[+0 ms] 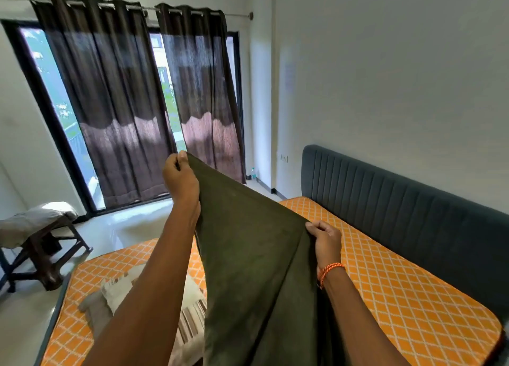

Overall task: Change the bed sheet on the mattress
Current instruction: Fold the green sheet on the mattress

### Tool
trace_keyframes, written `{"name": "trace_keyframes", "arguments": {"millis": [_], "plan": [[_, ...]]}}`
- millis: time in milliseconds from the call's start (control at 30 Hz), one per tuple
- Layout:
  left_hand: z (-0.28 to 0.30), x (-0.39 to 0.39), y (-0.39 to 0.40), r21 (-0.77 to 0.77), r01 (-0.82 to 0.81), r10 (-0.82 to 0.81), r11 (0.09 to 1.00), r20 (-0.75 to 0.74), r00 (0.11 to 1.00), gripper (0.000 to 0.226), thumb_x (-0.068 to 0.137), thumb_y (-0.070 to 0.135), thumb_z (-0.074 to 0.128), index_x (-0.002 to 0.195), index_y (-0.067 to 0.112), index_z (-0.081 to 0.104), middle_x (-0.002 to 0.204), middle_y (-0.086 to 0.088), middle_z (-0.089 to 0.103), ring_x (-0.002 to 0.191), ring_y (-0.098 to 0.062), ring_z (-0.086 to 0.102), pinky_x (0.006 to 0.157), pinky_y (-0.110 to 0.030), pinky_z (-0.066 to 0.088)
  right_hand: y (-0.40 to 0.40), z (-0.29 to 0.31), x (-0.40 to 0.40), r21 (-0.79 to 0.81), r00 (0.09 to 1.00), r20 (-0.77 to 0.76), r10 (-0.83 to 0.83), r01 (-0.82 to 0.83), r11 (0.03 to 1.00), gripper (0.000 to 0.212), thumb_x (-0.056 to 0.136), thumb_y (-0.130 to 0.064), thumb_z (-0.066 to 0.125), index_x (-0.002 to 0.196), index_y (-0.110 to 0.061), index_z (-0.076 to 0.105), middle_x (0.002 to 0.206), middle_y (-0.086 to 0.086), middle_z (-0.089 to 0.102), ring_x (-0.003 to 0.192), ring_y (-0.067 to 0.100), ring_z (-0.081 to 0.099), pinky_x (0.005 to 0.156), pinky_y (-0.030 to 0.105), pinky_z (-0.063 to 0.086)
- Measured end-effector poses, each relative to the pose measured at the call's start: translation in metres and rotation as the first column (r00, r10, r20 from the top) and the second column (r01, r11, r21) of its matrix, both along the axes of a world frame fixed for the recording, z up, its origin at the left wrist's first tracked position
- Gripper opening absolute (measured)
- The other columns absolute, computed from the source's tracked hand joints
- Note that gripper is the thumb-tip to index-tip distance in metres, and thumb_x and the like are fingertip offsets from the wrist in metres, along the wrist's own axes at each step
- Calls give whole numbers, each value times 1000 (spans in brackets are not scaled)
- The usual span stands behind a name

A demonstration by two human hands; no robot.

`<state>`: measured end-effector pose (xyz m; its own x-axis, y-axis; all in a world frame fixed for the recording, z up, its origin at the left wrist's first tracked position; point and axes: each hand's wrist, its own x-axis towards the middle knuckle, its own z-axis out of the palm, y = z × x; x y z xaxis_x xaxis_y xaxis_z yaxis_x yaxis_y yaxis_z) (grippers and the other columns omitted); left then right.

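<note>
Nearest me, a striped pillow and a pale cloth bundle lie on the mattress near its foot-side edge, partly hidden under my left forearm. The mattress is bare, orange with a white lattice print. I hold a dark olive bed sheet up above the mattress, stretched between both hands and hanging down toward the bottom of the view. My right hand, with an orange thread band on the wrist, has its fingers curled round the sheet's top edge, lower and closer to the headboard side. My left hand is raised higher, fingers pinching the sheet's corner. Beyond, a grey padded headboard runs along the mattress's far edge against the white wall. Left, a wooden chair with pale bedding on it stands on the floor. Farthest, dark brown curtains hang over the window; a small bottle stands on the floor by the wall corner.
</note>
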<state>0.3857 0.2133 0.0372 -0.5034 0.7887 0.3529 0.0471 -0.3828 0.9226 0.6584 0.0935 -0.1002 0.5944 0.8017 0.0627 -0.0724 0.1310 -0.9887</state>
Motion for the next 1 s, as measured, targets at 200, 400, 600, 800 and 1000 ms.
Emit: {"name": "trace_keyframes", "arguments": {"millis": [200, 400, 600, 800, 1000], "plan": [[23, -20, 15, 29, -60, 58, 998, 62, 996, 34, 111, 39, 47, 106, 13, 68, 94, -3, 62, 92, -23, 59, 83, -36, 49, 29, 82, 15, 209, 994, 105, -30, 7, 978, 13, 94, -8, 71, 83, -7, 78, 85, 9, 75, 83, 19, 67, 76, 28, 53], [72, -26, 21, 155, -123, 122, 980, 13, 992, 28, 112, 32, 46, 97, 16, 64, 96, -14, 63, 86, -23, 53, 78, -39, 45, 56, 186, 35, 363, 976, 219, -11, -71, 929, 14, 93, -7, 70, 80, -9, 77, 82, 6, 75, 80, 15, 66, 77, 31, 55], [161, -28, 7, 322, -104, 113, 941, -8, 994, 29, 114, 35, 41, 101, 19, 62, 87, 3, 56, 76, -8, 50, 67, -27, 42, 66, 299, 45, 546, 951, 306, -49, -134, 827, 12, 89, -1, 71, 80, -7, 76, 79, 6, 72, 78, 15, 64, 77, 26, 53], [269, -30, -6, 454, -94, 112, 886, -13, 994, 26, 114, 34, 38, 107, 19, 58, 93, 0, 54, 78, -6, 47, 70, -28, 41, 52, 430, 48, 760, 943, 318, -98, -192, 621, 10, 86, -2, 70, 77, -7, 71, 74, 2, 65, 75, 16, 57, 73, 29, 48], [292, -53, -24, 490, -143, 182, 860, -34, 983, 30, 114, 33, 36, 108, 14, 58, 91, 2, 53, 79, -6, 48, 68, -22, 41, 18, 442, 51, 650, 819, 558, -134, -331, 684, 15, 86, -4, 69, 72, -3, 73, 71, 6, 68, 72, 11, 59, 67, 25, 46]]}}
